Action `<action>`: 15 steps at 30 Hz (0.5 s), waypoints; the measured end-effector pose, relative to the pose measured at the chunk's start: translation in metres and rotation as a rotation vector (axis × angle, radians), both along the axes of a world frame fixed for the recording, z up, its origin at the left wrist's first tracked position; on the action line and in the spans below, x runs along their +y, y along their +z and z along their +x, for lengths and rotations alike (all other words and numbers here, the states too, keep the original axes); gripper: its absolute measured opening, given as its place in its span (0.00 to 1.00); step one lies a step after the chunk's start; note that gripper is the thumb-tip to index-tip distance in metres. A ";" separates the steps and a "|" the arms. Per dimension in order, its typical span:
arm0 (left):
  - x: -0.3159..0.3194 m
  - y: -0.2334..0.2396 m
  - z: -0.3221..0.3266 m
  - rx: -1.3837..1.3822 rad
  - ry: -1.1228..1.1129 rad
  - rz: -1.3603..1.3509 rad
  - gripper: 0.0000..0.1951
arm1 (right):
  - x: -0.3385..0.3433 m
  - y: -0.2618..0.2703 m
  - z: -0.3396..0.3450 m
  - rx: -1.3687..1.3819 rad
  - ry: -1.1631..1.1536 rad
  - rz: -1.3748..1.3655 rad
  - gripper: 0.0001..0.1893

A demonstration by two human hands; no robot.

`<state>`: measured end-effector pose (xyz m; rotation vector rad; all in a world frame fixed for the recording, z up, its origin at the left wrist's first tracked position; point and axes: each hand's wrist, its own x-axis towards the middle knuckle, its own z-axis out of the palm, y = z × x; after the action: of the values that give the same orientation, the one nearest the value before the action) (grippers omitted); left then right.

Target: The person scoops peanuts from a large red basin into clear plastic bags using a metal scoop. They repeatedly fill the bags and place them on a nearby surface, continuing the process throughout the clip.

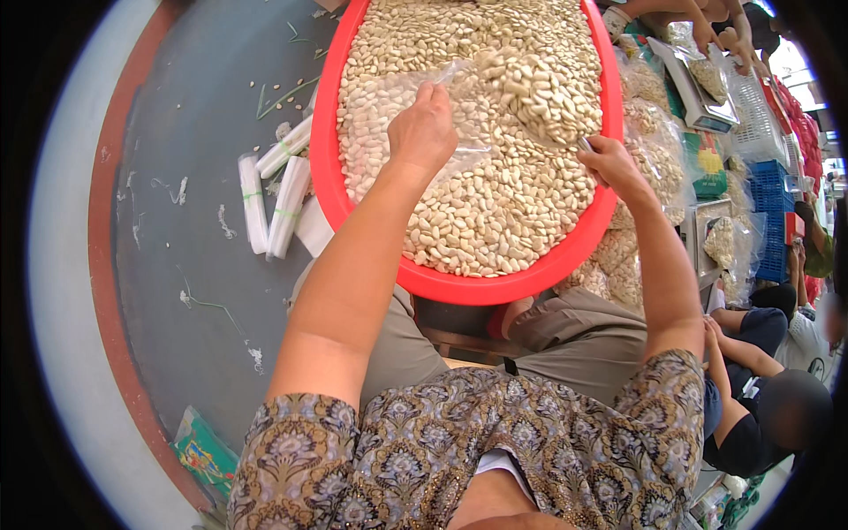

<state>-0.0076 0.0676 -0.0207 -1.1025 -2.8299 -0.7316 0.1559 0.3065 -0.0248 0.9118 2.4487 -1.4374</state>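
Note:
A large red plastic tub (513,291) full of pale flat beans (483,225) stands before me. My left hand (427,129) pinches the upper edge of a clear plastic bag (377,106), which lies flat over the beans in the tub's left half. In my right hand (613,165), near the tub's right rim, is the metal handle of a scoop heaped with beans (540,89). The heap is close to the bag's right end. Most of the scoop is hidden under the beans.
Bundles of rolled plastic bags (288,205) lie on the grey floor left of the tub. At right are filled bags of beans (652,149), a weighing scale (709,119) and blue crates (770,222). Other people sit at far right; a co-worker's hands show at top right.

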 end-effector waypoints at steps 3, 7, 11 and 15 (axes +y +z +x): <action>0.012 -0.009 0.011 -0.055 -0.052 0.021 0.16 | -0.007 0.039 0.032 -0.077 0.086 0.025 0.07; 0.026 -0.003 0.037 -0.187 -0.207 0.120 0.18 | -0.022 0.054 0.042 -0.183 0.232 0.120 0.07; 0.026 -0.015 0.054 -0.180 -0.314 0.237 0.20 | -0.045 0.047 0.016 -0.253 0.338 0.133 0.11; 0.030 0.002 0.068 -0.610 -0.480 0.404 0.28 | -0.053 0.024 -0.020 -0.176 0.489 0.261 0.10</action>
<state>0.0603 0.0977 -0.0187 -1.7224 -2.6075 -1.8594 0.1359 0.2540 -0.0004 0.4039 2.5187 -0.8541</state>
